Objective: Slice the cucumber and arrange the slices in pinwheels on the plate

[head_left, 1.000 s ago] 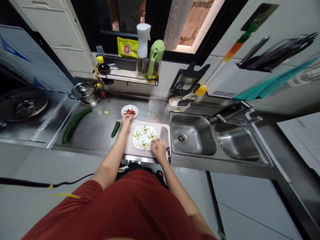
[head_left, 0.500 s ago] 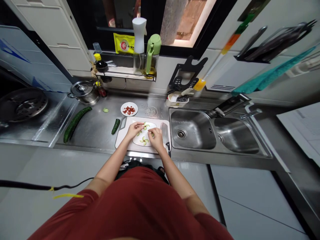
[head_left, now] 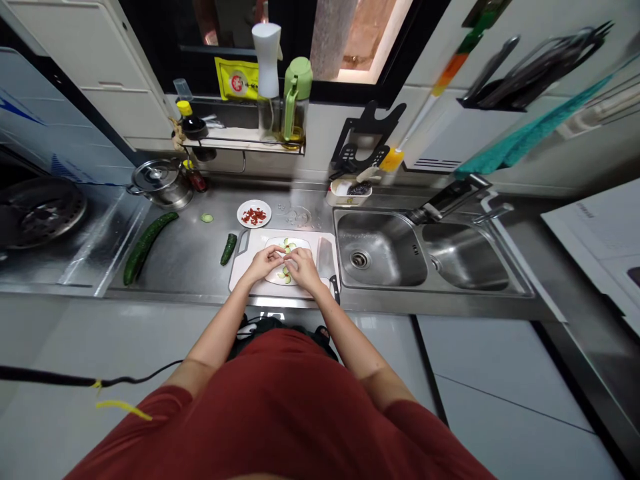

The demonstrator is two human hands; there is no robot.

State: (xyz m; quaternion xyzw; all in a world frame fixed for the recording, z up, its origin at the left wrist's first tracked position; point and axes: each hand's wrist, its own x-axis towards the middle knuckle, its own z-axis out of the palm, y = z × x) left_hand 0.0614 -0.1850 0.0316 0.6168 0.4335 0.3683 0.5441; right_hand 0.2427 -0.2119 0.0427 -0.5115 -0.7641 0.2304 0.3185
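Note:
My left hand [head_left: 264,263] and my right hand [head_left: 303,268] meet over a white plate [head_left: 271,280], with fingertips pinched close together. Whatever lies between the fingers is too small and too covered to make out. Thin cucumber slices [head_left: 285,275] are fanned in small flower-like groups on the plate, and more slices show just beyond my fingertips. Under the plate is a light cutting board [head_left: 239,275]. A cleaver [head_left: 325,256] rests along the board's right side, its black handle toward me.
Left of the board lie a short cucumber piece [head_left: 229,249], a long cucumber [head_left: 147,248] and a cucumber end slice [head_left: 207,218]. A small plate of red bits [head_left: 267,212] stands behind. A lidded pot [head_left: 163,190] is at back left; a double sink [head_left: 383,280] is at right.
My right hand has moved left and away from me, so its fingertips now come up to those of my left hand. The camera view has shifted slightly.

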